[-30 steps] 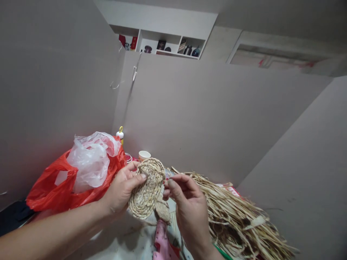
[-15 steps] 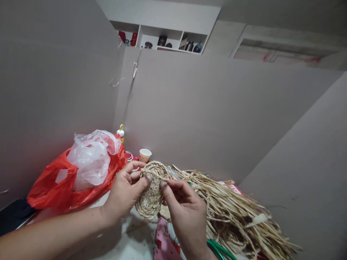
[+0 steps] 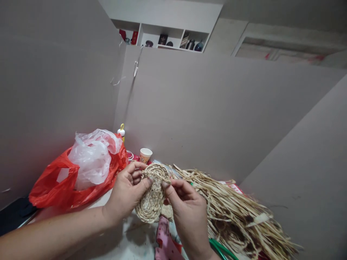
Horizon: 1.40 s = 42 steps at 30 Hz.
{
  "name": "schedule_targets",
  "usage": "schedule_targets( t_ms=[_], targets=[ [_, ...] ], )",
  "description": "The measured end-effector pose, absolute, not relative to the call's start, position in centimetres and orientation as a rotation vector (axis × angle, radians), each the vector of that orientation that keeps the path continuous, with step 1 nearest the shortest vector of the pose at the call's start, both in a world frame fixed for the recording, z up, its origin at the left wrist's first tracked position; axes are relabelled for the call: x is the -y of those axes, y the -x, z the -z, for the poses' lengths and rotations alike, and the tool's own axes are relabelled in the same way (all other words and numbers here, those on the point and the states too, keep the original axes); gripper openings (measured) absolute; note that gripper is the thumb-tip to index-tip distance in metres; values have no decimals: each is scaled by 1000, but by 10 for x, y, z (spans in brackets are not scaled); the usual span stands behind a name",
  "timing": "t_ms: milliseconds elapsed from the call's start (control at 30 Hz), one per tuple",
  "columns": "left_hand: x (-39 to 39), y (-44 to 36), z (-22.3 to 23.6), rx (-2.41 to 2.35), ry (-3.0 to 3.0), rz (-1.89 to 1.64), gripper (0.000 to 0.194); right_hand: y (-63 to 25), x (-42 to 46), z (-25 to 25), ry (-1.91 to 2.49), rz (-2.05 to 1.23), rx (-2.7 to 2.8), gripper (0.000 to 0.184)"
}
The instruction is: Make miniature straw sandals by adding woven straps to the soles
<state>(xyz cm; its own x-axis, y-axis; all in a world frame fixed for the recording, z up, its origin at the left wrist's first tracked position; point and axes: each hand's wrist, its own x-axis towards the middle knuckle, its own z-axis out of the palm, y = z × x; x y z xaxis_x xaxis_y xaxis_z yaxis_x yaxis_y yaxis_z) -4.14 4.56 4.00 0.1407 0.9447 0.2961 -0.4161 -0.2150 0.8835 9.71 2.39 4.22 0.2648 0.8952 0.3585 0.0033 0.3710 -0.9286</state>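
A small sole-shaped piece of coiled straw braid (image 3: 150, 203) is held up above the table between both hands. My left hand (image 3: 126, 195) grips its left side, the thumb pressed on the face and the fingers behind. At the right edge, my right hand (image 3: 185, 211) pinches a strand of the braid between thumb and forefinger. Below the hands lies a pink tool (image 3: 165, 240), its kind partly hidden by my right hand. Another pale woven piece (image 3: 167, 212) shows behind the held one.
A big heap of dry straw strips (image 3: 230, 206) spreads to the right, with green handles (image 3: 221, 249) at its near edge. On the left sits a red plastic bag (image 3: 54, 184) with a white bag (image 3: 90, 159). A paper cup (image 3: 145, 154) and a white-capped bottle (image 3: 121, 133) stand behind.
The straw piece has tilted slightly and sits a little lower in view. Both hands keep their grip, with only a slight shift of the right fingers along the edge.
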Motion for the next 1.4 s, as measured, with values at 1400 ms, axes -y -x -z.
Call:
schedule_targets(
  t_ms=[1400],
  targets=[
    [-68, 53, -42, -975, -1623, -1610, 37, -108, -42, -34, 1118, -1282, 1431, 33]
  ],
)
